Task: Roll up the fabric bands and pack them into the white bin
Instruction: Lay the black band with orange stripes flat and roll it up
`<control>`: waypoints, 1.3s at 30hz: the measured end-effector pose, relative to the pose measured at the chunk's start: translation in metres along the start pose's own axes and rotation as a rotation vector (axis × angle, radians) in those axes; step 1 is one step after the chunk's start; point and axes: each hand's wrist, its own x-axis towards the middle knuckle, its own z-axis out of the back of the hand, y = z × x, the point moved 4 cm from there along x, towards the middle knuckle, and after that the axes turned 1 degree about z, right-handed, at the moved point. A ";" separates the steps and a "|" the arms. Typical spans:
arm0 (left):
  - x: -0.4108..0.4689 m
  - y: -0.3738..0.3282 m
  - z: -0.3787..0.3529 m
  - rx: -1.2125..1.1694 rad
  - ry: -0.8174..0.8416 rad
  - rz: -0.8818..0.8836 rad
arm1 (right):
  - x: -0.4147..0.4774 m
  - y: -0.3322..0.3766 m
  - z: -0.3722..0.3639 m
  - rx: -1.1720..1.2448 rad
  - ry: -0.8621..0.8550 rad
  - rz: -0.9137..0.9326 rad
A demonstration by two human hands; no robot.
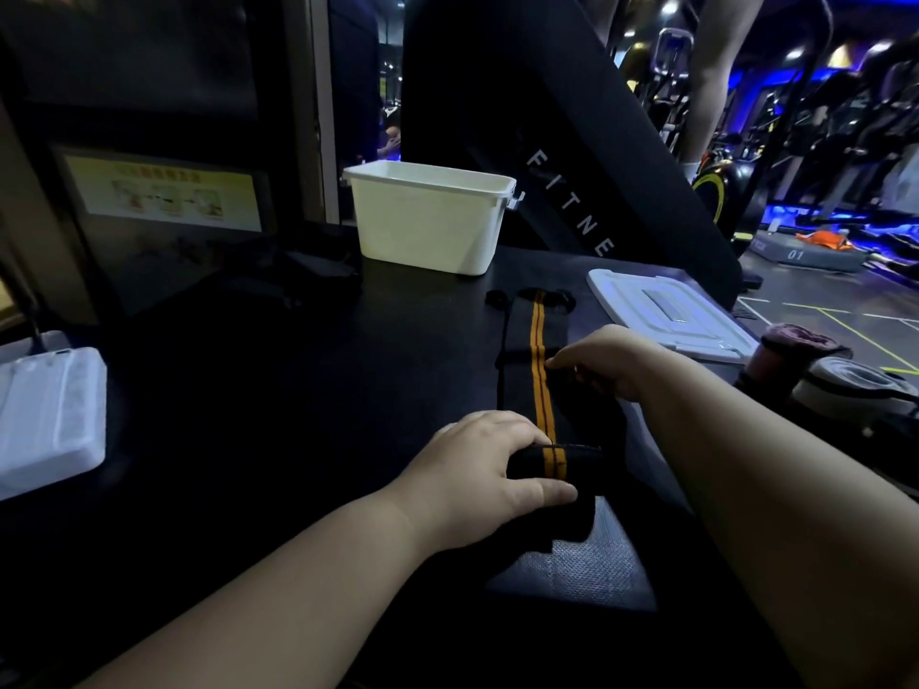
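Under both hands, the black table (pixel 248 390) gives a flat, firm bed on which a band can be rolled against resistance. Well beyond my fingertips, toward the table's far side, stands the white bin (pixel 427 226), upright and open-topped, so that a finished roll can be dropped straight in. Its inside is hidden from this angle, and I cannot say what it holds. Its white lid (pixel 661 305) lies flat beyond and to the right of my right hand, set aside so the bin's mouth is free. Running away from my fingers toward the bin lies the fabric band (pixel 539 385), black with an orange stripe. It is laid out flat and lengthwise, which I judge keeps the turns even. Its near end is wound into a short roll (pixel 559 462). My left hand (pixel 472 469) grips this roll, fingers curled over its far side and thumb (pixel 552 493) along the near side, placed to turn it forward. My right hand (pixel 614 363) rests further up the band, fingertips (pixel 553 363) bent down at the stripe, apparently to hold the loose length taut and straight. Whether they pinch the cloth or merely press it I cannot tell.
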 end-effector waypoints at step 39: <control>0.003 0.000 -0.002 0.044 0.135 0.098 | -0.139 -0.038 -0.001 -0.040 0.191 0.529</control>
